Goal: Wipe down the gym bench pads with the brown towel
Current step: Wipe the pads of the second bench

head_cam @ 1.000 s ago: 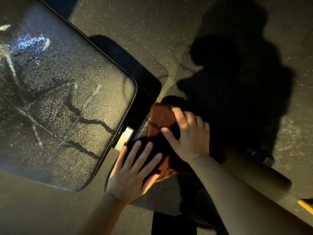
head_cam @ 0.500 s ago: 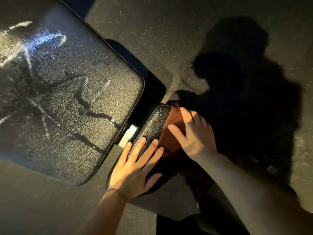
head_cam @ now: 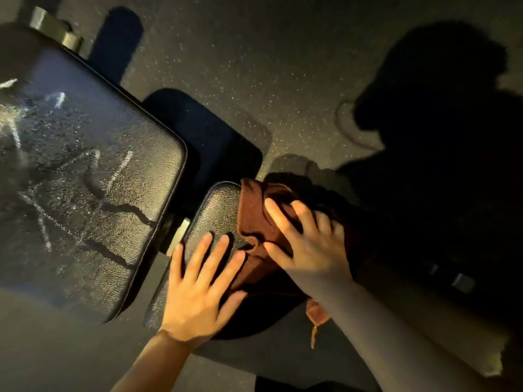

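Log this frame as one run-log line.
phase: wiping small pad | right hand: presses brown towel on pad | left hand: flat on pad, bracing | large pad: streaked

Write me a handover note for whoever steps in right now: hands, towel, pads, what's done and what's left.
Left hand: flat, fingers spread, pressing the small seat pad.
Right hand: fingers curled into the brown towel, pressing it on that pad's right side.
Large back pad: wet streaks and droplets visible.
Done: none I can confirm; the seat pad is mid-wipe.
Left: finish the seat pad, then dry the back pad.
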### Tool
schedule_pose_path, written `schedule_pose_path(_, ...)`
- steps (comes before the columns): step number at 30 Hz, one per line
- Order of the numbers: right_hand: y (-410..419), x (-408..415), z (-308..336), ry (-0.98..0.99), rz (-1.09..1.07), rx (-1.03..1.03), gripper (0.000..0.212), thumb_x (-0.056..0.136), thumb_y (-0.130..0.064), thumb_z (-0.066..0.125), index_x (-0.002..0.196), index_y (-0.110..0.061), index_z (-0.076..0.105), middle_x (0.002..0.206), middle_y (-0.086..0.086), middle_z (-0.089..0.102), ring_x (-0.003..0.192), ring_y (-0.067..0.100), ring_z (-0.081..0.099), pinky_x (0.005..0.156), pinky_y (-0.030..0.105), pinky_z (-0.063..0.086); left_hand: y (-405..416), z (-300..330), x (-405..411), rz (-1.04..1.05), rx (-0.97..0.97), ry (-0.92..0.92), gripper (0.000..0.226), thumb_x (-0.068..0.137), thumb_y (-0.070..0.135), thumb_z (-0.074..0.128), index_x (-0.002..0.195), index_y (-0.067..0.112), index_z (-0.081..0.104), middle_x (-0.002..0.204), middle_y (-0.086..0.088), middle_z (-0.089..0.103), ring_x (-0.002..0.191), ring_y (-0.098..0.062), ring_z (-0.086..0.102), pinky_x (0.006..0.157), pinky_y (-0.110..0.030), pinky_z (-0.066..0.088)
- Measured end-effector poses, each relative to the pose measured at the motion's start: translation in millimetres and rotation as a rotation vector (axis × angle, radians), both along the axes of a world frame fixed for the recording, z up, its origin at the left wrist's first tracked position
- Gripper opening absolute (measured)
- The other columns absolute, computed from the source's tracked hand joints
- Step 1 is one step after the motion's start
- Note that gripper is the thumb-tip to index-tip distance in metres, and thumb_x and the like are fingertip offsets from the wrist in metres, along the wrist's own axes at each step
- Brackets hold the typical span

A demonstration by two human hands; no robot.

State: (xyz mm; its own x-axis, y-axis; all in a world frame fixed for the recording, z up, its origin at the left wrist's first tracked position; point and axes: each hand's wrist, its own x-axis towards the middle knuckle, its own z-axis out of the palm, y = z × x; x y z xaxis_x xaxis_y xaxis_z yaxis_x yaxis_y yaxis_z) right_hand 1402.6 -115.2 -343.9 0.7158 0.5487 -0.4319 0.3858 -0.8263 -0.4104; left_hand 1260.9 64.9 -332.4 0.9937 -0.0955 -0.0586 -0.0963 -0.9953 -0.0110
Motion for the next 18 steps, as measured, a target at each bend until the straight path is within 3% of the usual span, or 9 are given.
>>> schedule_pose_path(3, -34, -5, -4, 0.048, -0.032, -0.093, 0.075, 0.084, -0.066, 0.032, 0.153, -0.039, 0.022, 0.132, 0.008, 0.056, 0.104, 0.036, 0.059, 0.083, 0.056, 0.049, -29, -4, 28, 0.052, -0.041, -0.034, 0.057, 0.103, 0.05, 0.033, 0.152, 0.022, 0.03, 0.156, -0.01, 0.034, 0.148, -0.031, 0.027, 0.118, -0.058, 0.015)
schedule_pose_path(6, -78, -12, -11, 0.069, -0.078, -0.187, 0.078, 0.083, -0.067, 0.04, 0.152, -0.034, 0.026, 0.125, 0.011, 0.06, 0.099, 0.04, 0.061, 0.079, 0.059, 0.05, -38, -15, 40, 0.108, 0.074, -0.035, 0.059, 0.103, 0.053, 0.031, 0.153, 0.022, 0.03, 0.155, -0.011, 0.038, 0.144, -0.033, 0.031, 0.117, -0.059, 0.013)
schedule_pose_path(8, -99, -19, -15, 0.11, -0.116, -0.235, 0.081, 0.08, -0.063, 0.049, 0.152, -0.035, 0.024, 0.127, 0.012, 0.058, 0.106, 0.041, 0.058, 0.085, 0.065, 0.048, -39, -19, 39, 0.114, 0.127, -0.017, 0.062, 0.099, 0.054, 0.035, 0.152, 0.022, 0.033, 0.156, -0.011, 0.037, 0.144, -0.033, 0.029, 0.118, -0.058, 0.009)
schedule_pose_path(11, -95, -22, -9, 0.247, -0.208, -0.28, 0.082, 0.087, -0.064, 0.047, 0.149, -0.047, -0.005, 0.149, 0.006, 0.032, 0.136, 0.036, 0.031, 0.11, 0.069, 0.023, -42, -18, 37, 0.124, 0.145, 0.023, 0.067, 0.092, 0.056, 0.04, 0.15, 0.022, 0.033, 0.155, -0.01, 0.03, 0.144, -0.034, 0.023, 0.117, -0.058, 0.006)
schedule_pose_path(13, -82, -17, -5, 0.364, -0.294, -0.263, 0.08, 0.092, -0.066, 0.04, 0.145, -0.053, -0.018, 0.155, 0.003, 0.012, 0.145, 0.034, 0.01, 0.114, 0.068, 0.008, -43, -18, 38, 0.124, 0.153, 0.017, 0.068, 0.092, 0.056, 0.039, 0.15, 0.021, 0.033, 0.154, -0.011, 0.03, 0.144, -0.034, 0.021, 0.116, -0.059, 0.007)
schedule_pose_path(15, -66, -9, 0, 0.397, -0.292, -0.214, 0.077, 0.094, -0.064, 0.04, 0.148, -0.054, -0.014, 0.154, 0.002, 0.011, 0.144, 0.035, 0.009, 0.111, 0.073, 0.004, -43, -20, 39, 0.119, 0.152, 0.009, 0.068, 0.092, 0.056, 0.038, 0.15, 0.02, 0.034, 0.153, -0.013, 0.031, 0.144, -0.035, 0.02, 0.115, -0.06, 0.007)
schedule_pose_path(18, -42, 1, 2, 0.293, -0.224, -0.104, 0.068, 0.096, -0.063, 0.036, 0.151, -0.051, -0.001, 0.152, 0.002, 0.019, 0.139, 0.035, 0.019, 0.111, 0.073, 0.006, -42, -23, 39, 0.11, 0.162, -0.015, 0.069, 0.092, 0.057, 0.037, 0.15, 0.02, 0.034, 0.154, -0.013, 0.031, 0.145, -0.035, 0.019, 0.116, -0.059, 0.007)
